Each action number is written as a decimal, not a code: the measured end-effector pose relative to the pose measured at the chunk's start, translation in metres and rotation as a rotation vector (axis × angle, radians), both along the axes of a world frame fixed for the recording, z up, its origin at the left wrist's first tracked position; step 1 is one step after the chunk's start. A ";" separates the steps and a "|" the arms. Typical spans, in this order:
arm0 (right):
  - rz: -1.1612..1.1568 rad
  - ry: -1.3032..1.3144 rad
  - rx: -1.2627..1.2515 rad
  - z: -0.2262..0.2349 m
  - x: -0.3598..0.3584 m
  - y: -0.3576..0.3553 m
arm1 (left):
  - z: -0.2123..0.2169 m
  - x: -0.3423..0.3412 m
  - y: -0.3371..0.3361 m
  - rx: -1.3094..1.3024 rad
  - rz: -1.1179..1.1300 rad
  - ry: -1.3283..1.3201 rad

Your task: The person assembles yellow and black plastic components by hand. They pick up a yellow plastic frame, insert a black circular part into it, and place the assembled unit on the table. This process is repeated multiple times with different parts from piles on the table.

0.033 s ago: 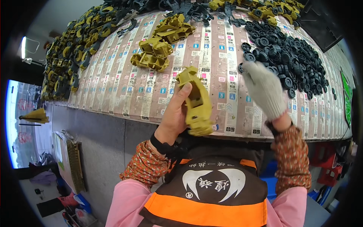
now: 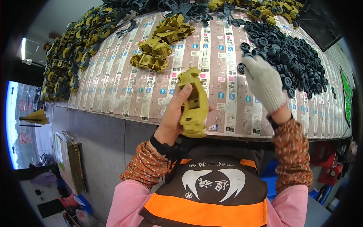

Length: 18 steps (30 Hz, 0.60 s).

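Observation:
My bare left hand [image 2: 174, 113] grips a yellow plastic toy car body [image 2: 197, 102], tilted upright above the table's near edge. Its thumb presses on the side and a fingertip shows past the far side. My right hand [image 2: 264, 81], in a white knitted glove, reaches over the left edge of a heap of black toy wheels [image 2: 287, 56]. Its fingers are curled together, and whatever lies between their tips is hidden. A single black wheel [image 2: 241, 68] sits right beside those fingertips.
Several yellow car bodies [image 2: 155, 49] lie on the table [image 2: 223, 109] left of centre. Yellow and black toy cars [image 2: 72, 56] are piled along the left edge. Black parts [image 2: 185, 9] and more yellow cars [image 2: 280, 11] lie at the back. A green item [image 2: 346, 96] hangs at right.
The right hand has shifted slightly up and to the right, so more of the single wheel shows. The car body has turned a little and moved slightly left in my left hand.

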State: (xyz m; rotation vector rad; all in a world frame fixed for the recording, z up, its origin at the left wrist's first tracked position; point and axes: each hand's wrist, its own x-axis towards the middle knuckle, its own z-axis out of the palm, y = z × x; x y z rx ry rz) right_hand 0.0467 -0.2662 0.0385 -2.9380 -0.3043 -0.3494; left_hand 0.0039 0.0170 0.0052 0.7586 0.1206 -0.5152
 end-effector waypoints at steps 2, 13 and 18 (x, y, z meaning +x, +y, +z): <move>0.033 -0.012 -0.120 -0.007 0.024 -0.003 | -0.001 -0.001 0.000 0.114 0.007 -0.003; 0.154 0.128 -0.084 -0.021 0.003 0.011 | -0.013 -0.012 -0.001 0.158 -0.021 -0.019; -0.007 0.468 0.968 0.004 -0.055 0.049 | -0.014 -0.019 -0.011 0.144 -0.107 -0.047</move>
